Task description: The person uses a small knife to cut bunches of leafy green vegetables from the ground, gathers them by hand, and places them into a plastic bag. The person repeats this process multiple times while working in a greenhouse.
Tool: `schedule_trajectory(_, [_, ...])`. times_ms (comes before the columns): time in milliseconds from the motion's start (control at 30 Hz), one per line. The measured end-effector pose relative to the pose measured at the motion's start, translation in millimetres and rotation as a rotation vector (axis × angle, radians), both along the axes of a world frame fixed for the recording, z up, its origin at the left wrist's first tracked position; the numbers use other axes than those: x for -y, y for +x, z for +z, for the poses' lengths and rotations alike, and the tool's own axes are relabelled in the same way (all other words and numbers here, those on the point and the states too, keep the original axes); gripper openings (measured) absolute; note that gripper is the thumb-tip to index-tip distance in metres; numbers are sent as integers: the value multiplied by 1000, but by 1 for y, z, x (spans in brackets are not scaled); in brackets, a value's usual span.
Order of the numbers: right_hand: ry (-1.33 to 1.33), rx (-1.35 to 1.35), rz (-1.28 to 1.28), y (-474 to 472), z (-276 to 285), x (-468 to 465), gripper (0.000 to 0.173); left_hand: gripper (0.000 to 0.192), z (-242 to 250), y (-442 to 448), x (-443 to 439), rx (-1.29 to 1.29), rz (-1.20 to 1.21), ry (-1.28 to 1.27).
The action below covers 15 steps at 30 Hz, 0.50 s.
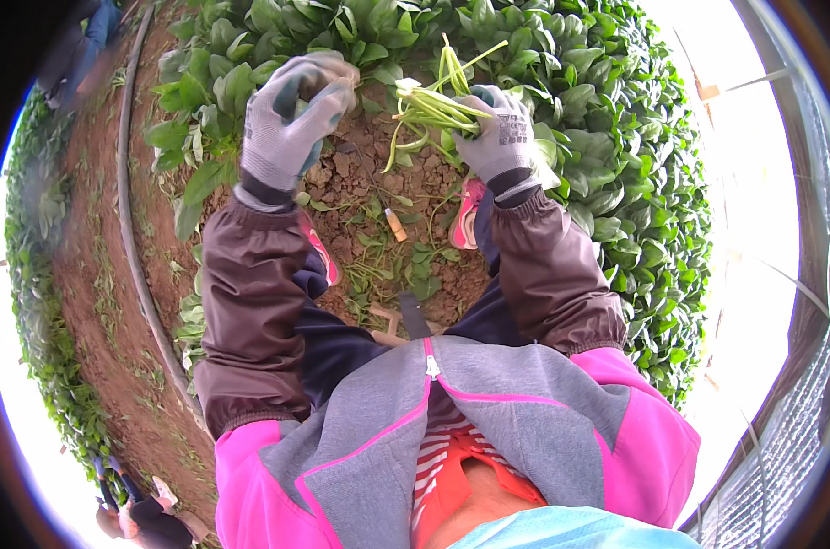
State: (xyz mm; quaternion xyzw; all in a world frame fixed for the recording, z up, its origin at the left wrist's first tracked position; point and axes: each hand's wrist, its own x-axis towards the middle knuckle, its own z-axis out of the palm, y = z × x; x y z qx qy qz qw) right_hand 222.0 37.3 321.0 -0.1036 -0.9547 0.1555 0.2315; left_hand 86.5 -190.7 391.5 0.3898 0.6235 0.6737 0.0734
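My right hand (pixel 495 127), in a grey knitted glove with printing on its back, is closed round a bunch of green leafy-vegetable stems (pixel 442 110); the cut ends point left and the leaves are partly hidden behind the hand. To the left, my left hand (pixel 302 113), gloved alike and slightly blurred, is raised with thumb and fingers curved towards each other; whether something small is between the fingertips cannot be told. Below and between the hands, a tool with a wooden handle (pixel 395 225) and a thin dark shaft lies on the brown soil (pixel 346 171).
Dense spinach-like plants (pixel 614 151) grow ahead and to the right. Loose leaves (pixel 422 267) litter the soil between my pink shoes (pixel 466 214). A grey hose (pixel 130 206) runs along the left. Another person (pixel 151 515) is at the lower left, and part of someone (pixel 92 48) at the upper left.
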Motion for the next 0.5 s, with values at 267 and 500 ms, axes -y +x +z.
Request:
schedule_trajectory(267, [143,-30,86,0,-3,11,35,21,-28,12,-16,-409,66,-345])
schedule_trajectory(500, [138,16,116,1,-4,14,32,17,-39,15,-26,-826,299,-414])
